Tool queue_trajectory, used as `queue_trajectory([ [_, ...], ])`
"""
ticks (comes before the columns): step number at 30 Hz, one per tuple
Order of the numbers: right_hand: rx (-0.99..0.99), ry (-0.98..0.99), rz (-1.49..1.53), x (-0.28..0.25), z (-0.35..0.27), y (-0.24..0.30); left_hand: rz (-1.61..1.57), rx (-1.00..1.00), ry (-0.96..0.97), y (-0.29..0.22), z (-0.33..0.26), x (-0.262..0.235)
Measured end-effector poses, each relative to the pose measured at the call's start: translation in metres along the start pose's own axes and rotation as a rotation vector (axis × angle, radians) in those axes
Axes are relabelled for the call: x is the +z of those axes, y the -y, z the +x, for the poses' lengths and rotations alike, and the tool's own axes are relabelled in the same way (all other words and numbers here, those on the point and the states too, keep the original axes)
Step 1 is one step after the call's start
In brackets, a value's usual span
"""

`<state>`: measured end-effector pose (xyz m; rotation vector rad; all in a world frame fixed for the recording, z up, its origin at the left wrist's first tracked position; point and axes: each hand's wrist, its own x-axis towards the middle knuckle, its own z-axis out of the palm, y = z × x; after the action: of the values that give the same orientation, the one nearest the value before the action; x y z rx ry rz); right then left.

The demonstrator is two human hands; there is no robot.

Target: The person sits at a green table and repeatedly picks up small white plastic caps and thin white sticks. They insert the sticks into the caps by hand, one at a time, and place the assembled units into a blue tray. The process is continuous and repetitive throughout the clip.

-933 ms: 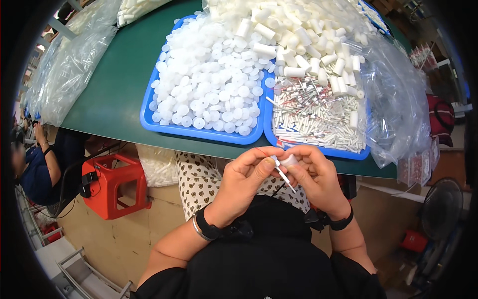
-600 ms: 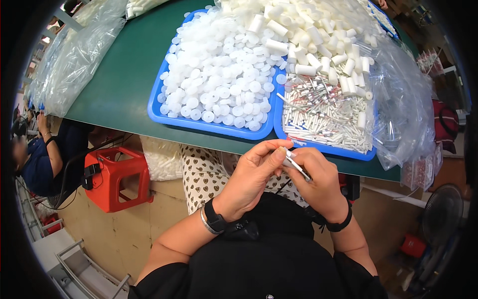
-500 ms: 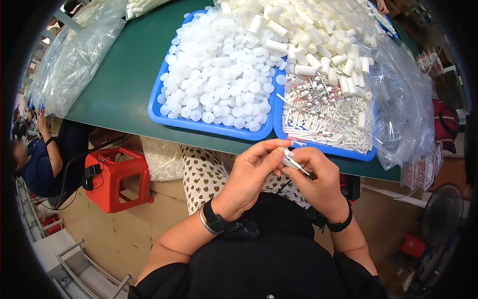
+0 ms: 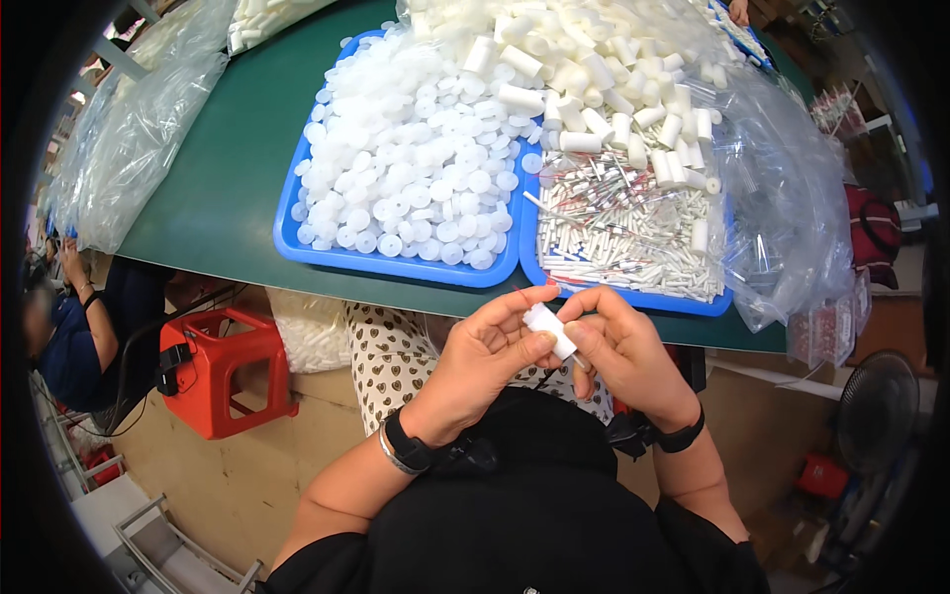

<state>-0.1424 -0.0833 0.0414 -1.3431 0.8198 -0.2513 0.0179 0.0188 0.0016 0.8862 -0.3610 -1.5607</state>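
Observation:
My left hand [image 4: 485,361] and my right hand [image 4: 621,348] meet in front of my chest, below the table edge. Together they pinch a small white plastic tube [image 4: 549,331] with a thin stick poking out of its lower end. Just above the hands sit two blue trays on the green table [image 4: 228,168]. The left blue tray [image 4: 297,193] is full of round white caps [image 4: 416,158]. The right blue tray [image 4: 633,295] holds thin white sticks [image 4: 623,238] and a heap of white tubes [image 4: 614,79].
Clear plastic bags lie at the table's left [image 4: 139,129] and right [image 4: 792,208]. A red stool [image 4: 223,371] stands under the table. Another person [image 4: 74,327] sits at the far left. A fan [image 4: 876,416] is at lower right.
The thin stick held between my fingers earlier now sits inside a white tube. My hands have stayed together near the table edge, and the view has shifted slightly.

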Motion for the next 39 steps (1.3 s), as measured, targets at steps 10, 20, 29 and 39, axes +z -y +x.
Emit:
queue_trajectory([
  [10,-0.48,-0.584,-1.417,-0.056,0.033,-0.002,-0.143,-0.053,0.098,0.004,0.001,-0.005],
  [20,-0.707,-0.499,-1.007,-0.04,0.014,0.0,-0.213,-0.001,0.053,-0.001,0.004,-0.007],
  [29,-0.708,-0.179,-0.852,-0.008,-0.002,-0.002,-0.133,0.131,-0.02,0.002,0.007,-0.006],
  [39,-0.558,-0.251,-0.572,0.016,0.004,-0.025,0.341,0.376,-0.057,0.022,0.0,-0.005],
])
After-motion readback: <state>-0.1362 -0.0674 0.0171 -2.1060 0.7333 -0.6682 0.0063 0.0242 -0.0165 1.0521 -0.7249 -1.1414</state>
